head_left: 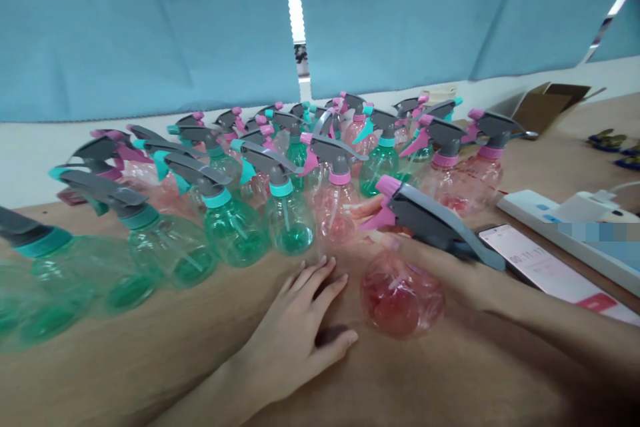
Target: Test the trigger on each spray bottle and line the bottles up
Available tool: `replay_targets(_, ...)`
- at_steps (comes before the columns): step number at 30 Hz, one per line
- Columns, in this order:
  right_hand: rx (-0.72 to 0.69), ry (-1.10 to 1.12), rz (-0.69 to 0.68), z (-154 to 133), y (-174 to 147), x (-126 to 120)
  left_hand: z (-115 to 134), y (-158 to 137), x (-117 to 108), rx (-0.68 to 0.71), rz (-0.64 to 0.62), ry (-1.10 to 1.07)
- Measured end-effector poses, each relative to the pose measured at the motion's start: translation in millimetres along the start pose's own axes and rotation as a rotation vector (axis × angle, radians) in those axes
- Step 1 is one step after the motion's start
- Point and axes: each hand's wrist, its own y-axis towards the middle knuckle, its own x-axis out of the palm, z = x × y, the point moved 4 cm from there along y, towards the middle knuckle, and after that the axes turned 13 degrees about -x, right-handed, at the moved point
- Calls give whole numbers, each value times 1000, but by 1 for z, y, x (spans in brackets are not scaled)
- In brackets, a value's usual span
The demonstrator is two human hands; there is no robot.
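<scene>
A pink spray bottle [400, 300] with a grey and pink trigger head stands tilted near the table's front, its clear round body showing pink. My right hand [400, 240] is closed around its neck from behind; the trigger head covers part of the hand. My left hand [305, 320] lies flat on the table to the left of this bottle, fingers spread, holding nothing. Just beyond the fingertips stand another pink spray bottle [337, 213] and a green spray bottle [291, 220], both upright.
Many more green and pink spray bottles crowd the wooden table [200, 373]. On the right lie a phone [550, 267] showing a timer and a white power strip [540, 213] with a plugged-in charger [585, 205]. An open cardboard box [550, 110] stands behind, before a blue curtain [400, 20].
</scene>
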Motion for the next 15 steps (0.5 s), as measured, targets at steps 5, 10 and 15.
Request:
replay_targets(5, 59, -2, -66, 5, -5, 1, -1, 0, 2, 2, 2, -5)
replay_targets(10, 29, 28, -58, -2, -3, 0, 1, 0, 0, -4, 1, -23)
replay_targets(15, 19, 1, -65, 0, -1, 0, 2, -1, -1, 2, 3, -33)
